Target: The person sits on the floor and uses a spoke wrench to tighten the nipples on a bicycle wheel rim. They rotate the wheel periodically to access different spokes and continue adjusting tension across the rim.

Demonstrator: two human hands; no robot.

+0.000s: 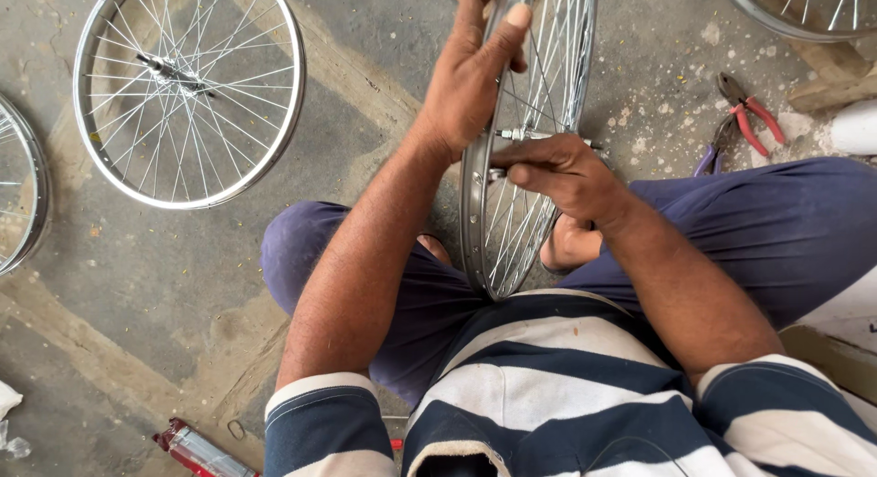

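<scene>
Left hand [470, 79] is gripping the upright wheel's rim [475, 221]. Right hand [562, 171] is pinching its axle [525, 135]. Pliers [742, 121] are lying untouched beyond the right hand.

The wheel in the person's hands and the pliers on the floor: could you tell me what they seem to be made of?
Wheel: apparently bright metal, perhaps steel or chromed; rim and thin spokes glint silver.
Pliers: dark metal jaws, with red handles that look plastic-coated.

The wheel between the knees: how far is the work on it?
Done: the wheel is already laced with spokes, like the wheel on the floor. In hand: left hand grips its rim, right hand is at the hub. Left: cannot tell; the pliers lie unused.
</scene>
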